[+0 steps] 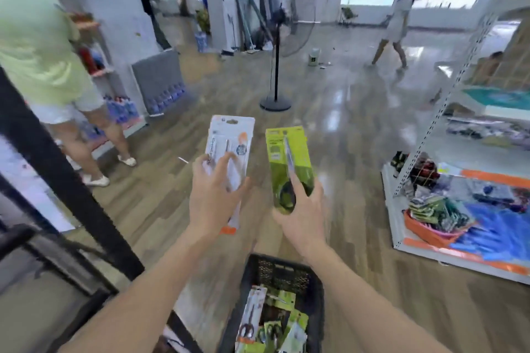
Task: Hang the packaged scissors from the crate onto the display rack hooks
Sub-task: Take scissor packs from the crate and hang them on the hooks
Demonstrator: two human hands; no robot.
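Note:
My left hand [213,195] holds a white and orange scissors pack [233,140] upright, fingers spread over its front. To its right, my right hand [304,215] grips a green scissors pack [286,157] by its lower end, index finger lying along the front. Both packs are raised above the floor in the middle of the view. Below my forearms stands a black plastic crate [282,272] with several more white and green scissors packs [266,324] inside. No hooks show clearly; a black frame [57,163] slants across the left.
A white shelf unit [447,152] with an orange basket [430,231] and mixed goods stands at the right. A standing fan [276,66] is ahead. A person in a green shirt [37,46] stands close on the left; other people are farther back.

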